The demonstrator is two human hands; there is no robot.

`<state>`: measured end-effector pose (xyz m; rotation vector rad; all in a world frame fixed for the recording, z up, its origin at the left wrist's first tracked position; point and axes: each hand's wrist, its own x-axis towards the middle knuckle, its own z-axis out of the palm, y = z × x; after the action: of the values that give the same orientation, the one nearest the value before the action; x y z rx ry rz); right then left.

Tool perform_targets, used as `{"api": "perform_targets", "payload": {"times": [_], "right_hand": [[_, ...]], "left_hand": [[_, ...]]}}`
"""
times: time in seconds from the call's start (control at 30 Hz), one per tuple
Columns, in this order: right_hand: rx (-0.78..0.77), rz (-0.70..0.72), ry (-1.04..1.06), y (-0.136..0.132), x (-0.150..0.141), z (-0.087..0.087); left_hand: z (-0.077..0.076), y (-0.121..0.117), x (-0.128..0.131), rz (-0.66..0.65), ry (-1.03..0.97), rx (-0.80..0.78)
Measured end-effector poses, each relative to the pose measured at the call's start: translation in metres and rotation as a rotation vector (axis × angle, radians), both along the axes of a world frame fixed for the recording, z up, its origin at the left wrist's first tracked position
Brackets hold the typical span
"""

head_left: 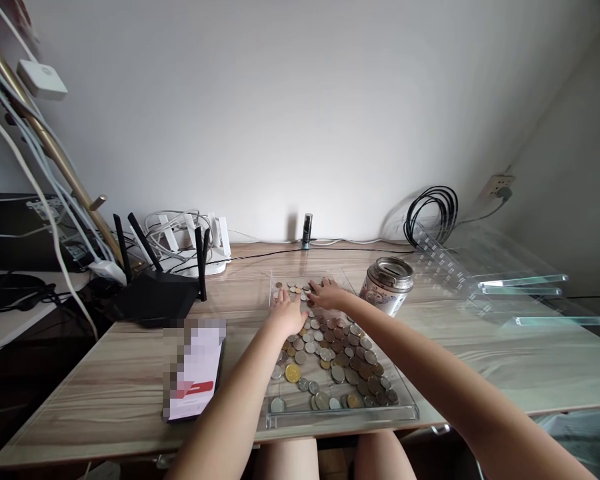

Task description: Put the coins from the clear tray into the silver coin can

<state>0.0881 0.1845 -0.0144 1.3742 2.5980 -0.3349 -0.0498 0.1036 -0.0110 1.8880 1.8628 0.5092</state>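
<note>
A clear plastic tray (343, 413) lies on the desk in front of me, with many coins (337, 373) spread over its bottom. Most coins are silver or brownish, and a larger gold one (293, 373) lies near the tray's left side. My left hand (289, 315) reaches into the far left part of the tray, fingers spread over the coins. Beside it, my right hand (327, 295) rests at the far end, fingers stretched out on more coins. Coins directly beneath both palms are hidden. Right of the tray stands a patterned tin (387, 287) with a metal lid.
A phone (195, 373) lies left of the tray, partly blurred out. Behind it are a black router (155, 297) and a white router (215, 267) with cables. A small dark bottle (307, 231) stands by the wall. Clear plastic shelving (510, 293) and coiled black cable (433, 213) occupy the right.
</note>
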Motion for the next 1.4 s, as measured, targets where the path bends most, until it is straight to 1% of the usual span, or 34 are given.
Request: {"api": "perform_targets", "payload": {"times": [0.07,0.17,0.23,0.33,0.4,0.47,0.53,0.6,0.63,0.7,0.77,0.83,0.93,1.03,1.13,1.2,1.23,1.3,1.4], "right_hand": [[-0.004,0.006,-0.016,-0.011,0.002,0.0],[-0.02,0.025,-0.02,-0.038,0.011,0.005],[-0.043,0.043,-0.012,-0.058,0.019,0.009],[-0.067,0.061,0.043,-0.083,0.03,0.015],[-0.122,0.09,0.107,-0.096,0.036,0.019],[-0.174,0.11,0.164,-0.106,0.042,0.023],[-0.226,0.115,0.192,-0.116,0.046,0.026],[-0.271,0.115,0.206,-0.127,0.048,0.025],[-0.285,0.126,0.208,-0.132,0.049,0.024],[-0.248,0.173,0.21,-0.142,0.05,0.021],[-0.158,0.236,0.199,-0.15,0.05,0.019],[-0.124,0.281,0.181,-0.155,0.05,0.02],[-0.147,0.272,0.181,-0.158,0.052,0.027],[-0.178,0.274,0.233,-0.157,0.055,0.033],[-0.328,0.262,0.227,-0.151,0.058,0.034],[-0.435,0.254,0.223,-0.148,0.059,0.032],[-0.453,0.258,0.223,-0.147,0.06,0.032],[-0.392,0.281,0.198,-0.146,0.061,0.033],[-0.215,0.314,0.078,-0.148,0.065,0.038]], "left_hand": [[0.0,-0.007,0.004,-0.013,0.04,-0.08],[0.008,-0.022,0.009,-0.05,0.052,-0.09],[0.016,-0.033,0.013,-0.125,0.077,-0.094],[0.025,-0.047,0.017,-0.28,0.127,-0.099],[0.028,-0.053,0.018,-0.368,0.153,-0.151],[0.029,-0.059,0.018,-0.425,0.162,-0.209],[0.029,-0.065,0.018,-0.423,0.167,-0.206],[0.028,-0.072,0.019,-0.402,0.169,-0.186],[0.027,-0.076,0.02,-0.408,0.158,-0.2],[0.025,-0.082,0.022,-0.447,0.12,-0.251],[0.024,-0.087,0.024,-0.478,0.097,-0.267],[0.023,-0.091,0.025,-0.495,0.098,-0.262],[0.026,-0.095,0.026,-0.536,0.091,-0.286],[0.031,-0.097,0.027,-0.558,0.028,-0.323],[0.031,-0.099,0.029,-0.57,-0.059,-0.383],[0.028,-0.099,0.031,-0.574,-0.089,-0.399],[0.025,-0.099,0.032,-0.568,-0.095,-0.39],[0.019,-0.1,0.036,-0.541,-0.099,-0.351],[0.009,-0.098,0.04,-0.498,-0.125,-0.292]]}}
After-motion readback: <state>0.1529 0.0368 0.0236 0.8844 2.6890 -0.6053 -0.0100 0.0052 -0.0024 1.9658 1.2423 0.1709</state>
